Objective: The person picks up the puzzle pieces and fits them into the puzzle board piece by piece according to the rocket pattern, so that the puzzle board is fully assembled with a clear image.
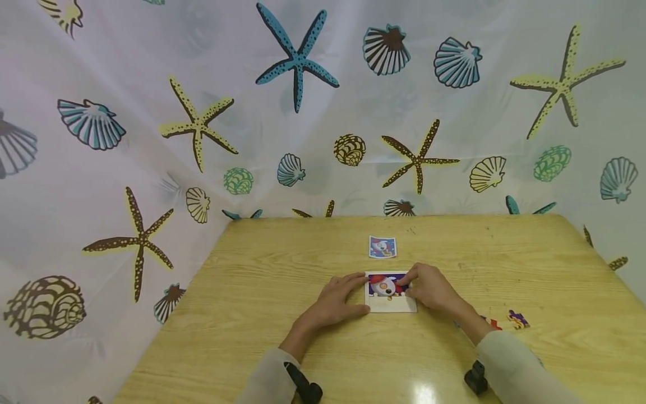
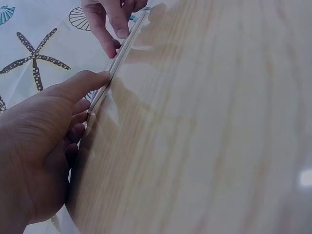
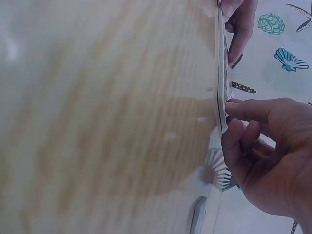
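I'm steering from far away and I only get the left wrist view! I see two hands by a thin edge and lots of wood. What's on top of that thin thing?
Observer: It's a puzzle tray. From the head view, a cartoon picture fills its upper part, and the lower part is bare white.
Operator: Ooh! Are there any more bits lying around?
Observer: Yes, a few loose puzzle pieces lie on the table to the right of the tray, some partly hidden by the right arm.
Operator: And what's past the tray?
Observer: A small picture card lies flat beyond it, with neither hand touching it.
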Available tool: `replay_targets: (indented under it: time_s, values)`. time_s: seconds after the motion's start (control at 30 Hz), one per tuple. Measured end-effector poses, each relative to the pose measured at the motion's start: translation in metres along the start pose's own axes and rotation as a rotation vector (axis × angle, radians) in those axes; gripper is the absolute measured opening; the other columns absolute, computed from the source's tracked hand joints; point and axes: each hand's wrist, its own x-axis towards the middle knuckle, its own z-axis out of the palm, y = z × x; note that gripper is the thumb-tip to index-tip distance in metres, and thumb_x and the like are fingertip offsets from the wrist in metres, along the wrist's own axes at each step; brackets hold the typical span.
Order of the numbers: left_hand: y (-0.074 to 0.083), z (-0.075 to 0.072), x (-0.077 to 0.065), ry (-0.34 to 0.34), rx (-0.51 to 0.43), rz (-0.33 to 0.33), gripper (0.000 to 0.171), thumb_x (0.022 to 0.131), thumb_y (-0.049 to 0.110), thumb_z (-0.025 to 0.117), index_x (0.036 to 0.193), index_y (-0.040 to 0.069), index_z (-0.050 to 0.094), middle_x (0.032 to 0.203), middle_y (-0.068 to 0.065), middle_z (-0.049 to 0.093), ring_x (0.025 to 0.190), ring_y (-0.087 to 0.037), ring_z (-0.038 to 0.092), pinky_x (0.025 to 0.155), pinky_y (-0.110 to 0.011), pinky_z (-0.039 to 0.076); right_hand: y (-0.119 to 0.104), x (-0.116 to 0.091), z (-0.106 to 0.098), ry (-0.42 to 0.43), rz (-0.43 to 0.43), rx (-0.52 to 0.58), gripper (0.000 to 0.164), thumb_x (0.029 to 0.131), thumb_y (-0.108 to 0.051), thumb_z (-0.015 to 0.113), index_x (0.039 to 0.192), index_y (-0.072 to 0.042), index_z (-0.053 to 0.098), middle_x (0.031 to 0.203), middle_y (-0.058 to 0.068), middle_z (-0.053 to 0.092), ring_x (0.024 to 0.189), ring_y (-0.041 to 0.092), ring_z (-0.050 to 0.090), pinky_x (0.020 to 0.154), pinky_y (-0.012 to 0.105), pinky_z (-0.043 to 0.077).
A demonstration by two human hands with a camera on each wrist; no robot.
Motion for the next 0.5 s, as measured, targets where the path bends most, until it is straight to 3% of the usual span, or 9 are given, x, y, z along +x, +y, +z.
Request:
replay_targets:
  time_s: [0.2, 0.27, 0.37, 0.5]
  values:
    - [0.002, -0.001, 0.0, 0.002, -0.002, 0.004, 0.074, 0.095, 0.047, 0.07, 0.16, 0.023, 0.044, 0.168, 0.004, 0.035, 0.134, -0.023, 0.038, 0.114, -0.053, 0.031, 0.001, -0.003, -0.006, -0.039, -0.005, 0.022, 0.018, 0.093, 0.0, 0.073, 0.109, -0.002, 0.08, 0.111, 0.011, 0.07, 0.111, 0.034, 0.063, 0.1, 0.056, 0.048]
    - [0.002, -0.002, 0.0, 0.003, 0.002, 0.008, 0.074, 0.095, 0.046, 0.07, 0.16, 0.023, 0.044, 0.168, 0.004, 0.034, 0.136, -0.024, 0.037, 0.115, -0.053, 0.029, 0.002, -0.005, -0.009, -0.056, -0.015, 0.032, 0.019, 0.096, -0.005, 0.071, 0.113, -0.004, 0.079, 0.116, 0.013, 0.069, 0.109, 0.03, 0.063, 0.096, 0.051, 0.051]
    - [0.001, -0.002, 0.001, 0.005, 0.005, 0.011, 0.074, 0.095, 0.045, 0.07, 0.16, 0.022, 0.044, 0.167, 0.004, 0.035, 0.138, -0.025, 0.036, 0.116, -0.054, 0.028, 0.004, -0.008, -0.014, -0.08, 0.004, 0.091, 0.021, 0.1, -0.011, 0.068, 0.117, -0.004, 0.077, 0.128, 0.017, 0.066, 0.078, 0.023, 0.063, 0.071, 0.042, 0.055]
    - [0.0, -0.001, 0.002, -0.003, 0.007, 0.009, 0.074, 0.095, 0.045, 0.071, 0.16, 0.022, 0.044, 0.167, 0.003, 0.035, 0.137, -0.025, 0.036, 0.117, -0.053, 0.027, 0.006, -0.017, -0.022, -0.087, 0.061, 0.155, 0.026, 0.102, -0.016, 0.065, 0.125, -0.004, 0.073, 0.138, 0.022, 0.061, 0.054, 0.016, 0.05, 0.049, 0.034, 0.048]
